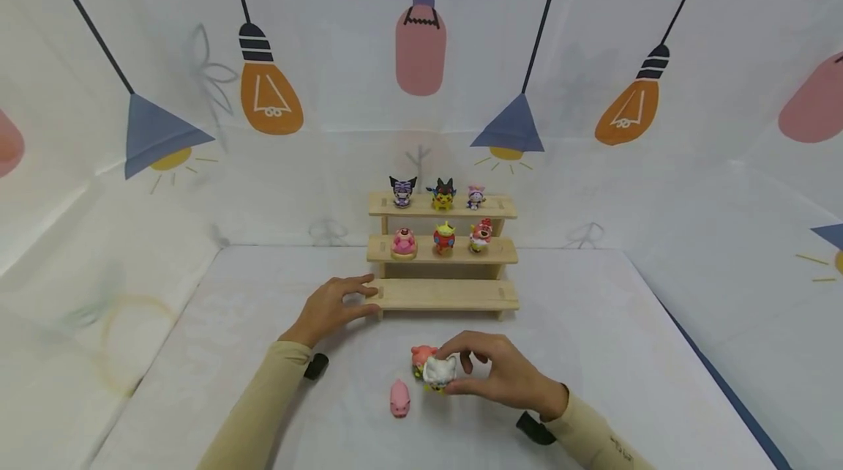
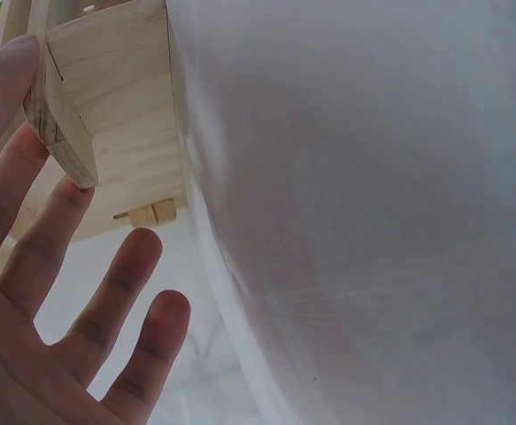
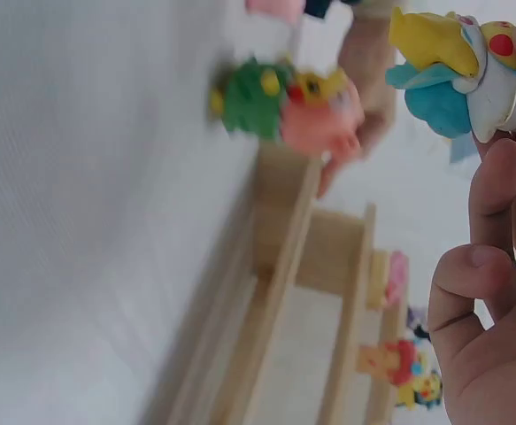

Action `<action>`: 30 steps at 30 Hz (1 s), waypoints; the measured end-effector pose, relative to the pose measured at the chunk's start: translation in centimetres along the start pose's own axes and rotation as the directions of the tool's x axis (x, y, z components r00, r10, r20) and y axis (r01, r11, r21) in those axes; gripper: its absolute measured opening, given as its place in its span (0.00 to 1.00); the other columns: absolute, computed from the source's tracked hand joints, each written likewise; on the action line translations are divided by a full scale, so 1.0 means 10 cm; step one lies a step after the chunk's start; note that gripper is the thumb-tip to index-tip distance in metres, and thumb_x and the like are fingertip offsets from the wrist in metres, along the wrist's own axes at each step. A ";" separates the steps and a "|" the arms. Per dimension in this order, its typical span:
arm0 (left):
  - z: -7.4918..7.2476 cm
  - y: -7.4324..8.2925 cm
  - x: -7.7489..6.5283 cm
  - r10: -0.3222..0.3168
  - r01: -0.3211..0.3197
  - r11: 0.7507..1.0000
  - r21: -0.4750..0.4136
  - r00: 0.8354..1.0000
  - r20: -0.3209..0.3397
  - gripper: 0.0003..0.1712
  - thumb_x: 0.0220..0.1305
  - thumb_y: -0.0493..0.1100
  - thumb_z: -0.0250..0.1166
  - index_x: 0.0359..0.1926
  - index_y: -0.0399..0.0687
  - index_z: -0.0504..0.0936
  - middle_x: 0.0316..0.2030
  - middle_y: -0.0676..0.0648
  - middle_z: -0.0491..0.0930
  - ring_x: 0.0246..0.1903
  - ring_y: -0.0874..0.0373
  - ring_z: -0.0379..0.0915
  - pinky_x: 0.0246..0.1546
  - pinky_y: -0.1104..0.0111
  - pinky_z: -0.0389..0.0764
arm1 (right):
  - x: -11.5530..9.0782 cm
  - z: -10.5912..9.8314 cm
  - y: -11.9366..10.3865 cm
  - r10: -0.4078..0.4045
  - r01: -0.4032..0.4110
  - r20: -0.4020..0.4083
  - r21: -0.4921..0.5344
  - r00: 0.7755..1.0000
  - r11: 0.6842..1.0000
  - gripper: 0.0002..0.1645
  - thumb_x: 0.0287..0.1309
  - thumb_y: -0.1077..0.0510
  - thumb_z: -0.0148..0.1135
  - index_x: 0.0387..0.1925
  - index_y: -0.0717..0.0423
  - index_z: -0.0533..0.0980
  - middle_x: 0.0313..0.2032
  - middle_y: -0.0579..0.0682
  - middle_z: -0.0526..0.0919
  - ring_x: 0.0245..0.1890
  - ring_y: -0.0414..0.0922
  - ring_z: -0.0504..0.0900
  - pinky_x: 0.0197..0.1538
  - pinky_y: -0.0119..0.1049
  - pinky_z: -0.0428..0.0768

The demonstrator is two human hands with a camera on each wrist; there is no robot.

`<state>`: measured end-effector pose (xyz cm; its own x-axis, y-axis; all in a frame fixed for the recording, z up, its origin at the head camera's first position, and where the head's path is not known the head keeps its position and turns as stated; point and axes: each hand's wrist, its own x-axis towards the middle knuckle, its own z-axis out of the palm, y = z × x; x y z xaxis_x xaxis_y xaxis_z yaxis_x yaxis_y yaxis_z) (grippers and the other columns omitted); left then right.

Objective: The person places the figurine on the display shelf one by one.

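Note:
My right hand (image 1: 503, 375) pinches a small yellow figurine with a white hood (image 1: 439, 370) between thumb and fingers. In the right wrist view that figurine (image 3: 470, 75) shows a yellow body, a red cheek and blue parts. Close behind it is a pink-headed figurine with a green body (image 1: 421, 358), partly covered in the head view. A pink pig figurine (image 1: 399, 398) lies to the left, nearer me. With fingers spread, my left hand (image 1: 332, 309) touches the left end of the lowest step of a wooden display stand (image 1: 441, 296); its fingertips meet the board's edge.
On the stand's top step are three figurines, among them a dark-eared yellow one (image 1: 444, 195). Three more, including a red-topped one (image 1: 481, 234), occupy the middle step. A white table (image 1: 579, 331) lies beneath, with lamp-printed white sheeting (image 1: 342, 89) behind and at the sides.

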<state>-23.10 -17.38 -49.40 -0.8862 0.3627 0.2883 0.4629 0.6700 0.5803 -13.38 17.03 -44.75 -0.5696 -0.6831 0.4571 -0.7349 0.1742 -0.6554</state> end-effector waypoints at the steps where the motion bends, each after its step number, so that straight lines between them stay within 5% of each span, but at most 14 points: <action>1: 0.00 0.00 0.00 -0.003 0.003 1.000 -0.002 1.000 0.003 0.21 0.56 0.58 0.77 0.50 0.60 0.90 0.63 0.57 0.79 0.59 0.49 0.76 0.59 0.47 0.75 | 0.01 -0.04 0.02 0.010 -0.010 -0.009 -0.014 1.000 1.000 0.26 0.56 0.54 0.77 0.56 0.44 0.79 0.47 0.38 0.84 0.30 0.35 0.75 0.24 0.37 0.69; 13: 0.02 -0.02 0.03 -0.003 0.003 1.000 -0.006 1.000 0.009 0.23 0.56 0.62 0.75 0.50 0.61 0.89 0.63 0.58 0.78 0.62 0.52 0.75 0.61 0.49 0.75 | 0.27 -0.38 0.21 0.140 -0.147 -0.173 -0.029 0.975 0.989 0.27 0.50 0.66 0.78 0.53 0.51 0.82 0.41 0.44 0.84 0.29 0.44 0.76 0.27 0.34 0.69; 23: 0.02 -0.03 0.03 -0.009 0.009 0.999 -0.032 1.000 0.015 0.23 0.55 0.61 0.76 0.50 0.60 0.90 0.62 0.57 0.79 0.63 0.52 0.74 0.62 0.49 0.74 | 0.53 -0.42 0.18 0.225 -0.224 -0.159 0.022 0.961 0.974 0.21 0.56 0.65 0.74 0.52 0.55 0.83 0.43 0.47 0.86 0.32 0.49 0.77 0.30 0.35 0.71; 30: 0.02 -0.03 0.04 -0.018 0.019 0.999 -0.044 1.000 0.025 0.22 0.56 0.61 0.75 0.50 0.61 0.90 0.62 0.58 0.79 0.63 0.54 0.74 0.62 0.50 0.74 | 0.61 -0.31 0.68 0.253 -0.252 -0.150 0.021 0.956 0.967 0.21 0.60 0.54 0.73 0.56 0.41 0.83 0.49 0.40 0.86 0.33 0.43 0.79 0.32 0.33 0.73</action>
<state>-23.62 -17.34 -49.60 -0.8939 0.3662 0.2586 0.4444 0.6475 0.6191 -22.94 16.28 -44.54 -0.7854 -0.5025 0.3614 -0.5592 0.3258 -0.7623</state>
